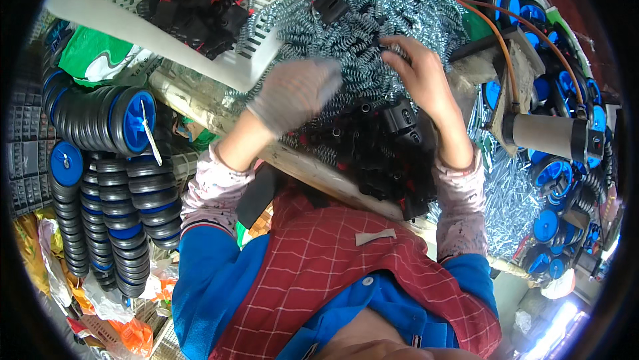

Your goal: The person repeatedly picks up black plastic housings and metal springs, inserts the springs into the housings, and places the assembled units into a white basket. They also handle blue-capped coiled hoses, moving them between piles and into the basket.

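"Where are the springs?"

"The springs (413, 14) lie in a loose heap on the bench (196, 104), ahead of the person. That spot may have been chosen so either hand can reach them."

"And the black plastic parts (399, 120)?"

"One cluster lies at the near edge, between the forearms, probably to keep it close to the body. More sit in the white basket (266, 50), whose wall perhaps stops them mixing with the springs."

"What about the right hand (427, 79)?"

"Bare and partly curled over the heap, a narrow gap between thumb and forefinger. I see nothing held there, and can't tell if the fingertips touch a spring."

"The left hand (296, 94)?"

"It wears a grey glove (279, 100), bent inward above the springs' near side. It's blurred, so I can't tell how far open it is, or whether it holds anything."
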The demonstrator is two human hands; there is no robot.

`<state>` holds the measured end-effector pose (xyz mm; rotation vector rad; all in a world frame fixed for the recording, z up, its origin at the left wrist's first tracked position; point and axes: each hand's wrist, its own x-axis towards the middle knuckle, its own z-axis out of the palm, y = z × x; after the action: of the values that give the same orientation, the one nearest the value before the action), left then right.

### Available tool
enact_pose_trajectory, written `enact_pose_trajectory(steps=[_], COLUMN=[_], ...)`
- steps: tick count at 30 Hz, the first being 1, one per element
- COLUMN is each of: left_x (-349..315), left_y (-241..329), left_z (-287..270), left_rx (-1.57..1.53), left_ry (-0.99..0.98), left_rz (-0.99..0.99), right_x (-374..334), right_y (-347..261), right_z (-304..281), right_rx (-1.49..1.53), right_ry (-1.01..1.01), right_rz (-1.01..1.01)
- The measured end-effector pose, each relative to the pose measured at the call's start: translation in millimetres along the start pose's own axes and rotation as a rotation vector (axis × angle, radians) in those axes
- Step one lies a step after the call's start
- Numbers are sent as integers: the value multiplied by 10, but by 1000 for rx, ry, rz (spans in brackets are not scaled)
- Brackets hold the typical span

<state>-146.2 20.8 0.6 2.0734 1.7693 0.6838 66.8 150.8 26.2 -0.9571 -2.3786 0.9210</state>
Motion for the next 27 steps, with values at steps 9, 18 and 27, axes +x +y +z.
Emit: enact_pose_trajectory(steps=[9, 18, 27], left_x=[1245, 811, 129], left_y=[-908, -423, -107], left_z=[-21, 40, 156], left_rx=[57, -200, -508], left_ry=[148, 137, 268], left_rz=[-211, -9, -25], right_x=[1050, 505, 13], right_y=[293, 243, -169], right_z=[341, 172, 199], right_rx=[123, 280, -39], right_ry=[135, 211, 123], right_rz=[-186, -7, -446])
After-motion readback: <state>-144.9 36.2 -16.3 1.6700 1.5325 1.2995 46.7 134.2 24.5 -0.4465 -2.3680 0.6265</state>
